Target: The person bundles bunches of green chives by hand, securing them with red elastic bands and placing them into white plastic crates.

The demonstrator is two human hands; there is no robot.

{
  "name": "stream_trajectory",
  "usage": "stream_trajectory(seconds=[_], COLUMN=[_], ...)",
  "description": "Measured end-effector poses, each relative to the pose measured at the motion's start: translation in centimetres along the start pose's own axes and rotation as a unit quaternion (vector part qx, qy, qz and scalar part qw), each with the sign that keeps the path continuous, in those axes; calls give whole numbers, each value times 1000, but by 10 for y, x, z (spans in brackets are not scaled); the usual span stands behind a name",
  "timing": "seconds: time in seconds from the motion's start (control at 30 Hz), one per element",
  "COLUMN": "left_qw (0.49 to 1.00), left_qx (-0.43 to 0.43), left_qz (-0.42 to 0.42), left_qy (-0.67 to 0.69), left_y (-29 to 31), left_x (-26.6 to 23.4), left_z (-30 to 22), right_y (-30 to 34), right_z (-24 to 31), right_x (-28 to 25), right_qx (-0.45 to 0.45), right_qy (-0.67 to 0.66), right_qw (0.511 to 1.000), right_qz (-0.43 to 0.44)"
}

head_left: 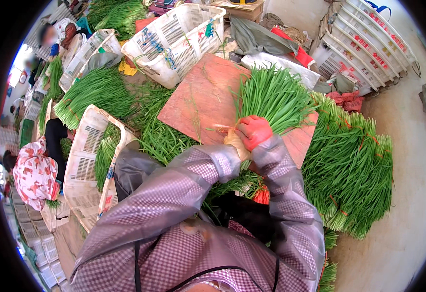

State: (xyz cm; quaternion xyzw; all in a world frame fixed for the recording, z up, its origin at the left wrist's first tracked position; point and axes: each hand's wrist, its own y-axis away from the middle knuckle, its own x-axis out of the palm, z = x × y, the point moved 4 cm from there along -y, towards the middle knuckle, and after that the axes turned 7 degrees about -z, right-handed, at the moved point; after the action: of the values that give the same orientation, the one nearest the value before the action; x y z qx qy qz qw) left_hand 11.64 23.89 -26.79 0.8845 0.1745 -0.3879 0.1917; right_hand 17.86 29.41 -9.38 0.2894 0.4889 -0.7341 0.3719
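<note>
My right grip (254, 132) is clenched around the green bunch (275, 100) over the reddish board (208, 87); my left grip (236, 143) abuts the right; what it grasps, I cannot tell.

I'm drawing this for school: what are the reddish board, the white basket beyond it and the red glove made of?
The reddish board looks like wood, perhaps plywood: dull, with blotchy colour. The white basket seems hard plastic: smooth, with slots in its stiff walls. The red glove may be rubber or coated cloth: solid red, finish unclear.
</note>
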Motion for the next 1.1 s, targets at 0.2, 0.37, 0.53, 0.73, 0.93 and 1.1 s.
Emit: stream_trajectory(seconds=[0.2, 0.37, 0.53, 0.73, 0.93, 1.1], left_qw=[992, 949, 863, 971, 964, 970], left_qx=[-5, 126, -25, 177, 224, 210], left_qz=[-127, -34, 89, -157, -137, -106], left_qy=[-22, 287, 497, -27, -47, -54], left_y=[12, -19, 11, -2, 4, 4], left_x=[-19, 0, -121, -142, -144, -142], left_z=[-19, 25, 2, 21, 12, 16], right_y=[9, 19, 9, 7, 4, 3], right_z=[-24, -44, -29, -30, -29, -26], right_x=[44, 72, 57, 61, 60, 58], right_qx=[207, 172, 111, 121, 124, 129], right_qy=[-198, -95, 16, 34, 12, 21], right_qw=[958, 980, 994, 992, 992, 991], right_qz=[-35, -32, -7, 1, 2, -13])
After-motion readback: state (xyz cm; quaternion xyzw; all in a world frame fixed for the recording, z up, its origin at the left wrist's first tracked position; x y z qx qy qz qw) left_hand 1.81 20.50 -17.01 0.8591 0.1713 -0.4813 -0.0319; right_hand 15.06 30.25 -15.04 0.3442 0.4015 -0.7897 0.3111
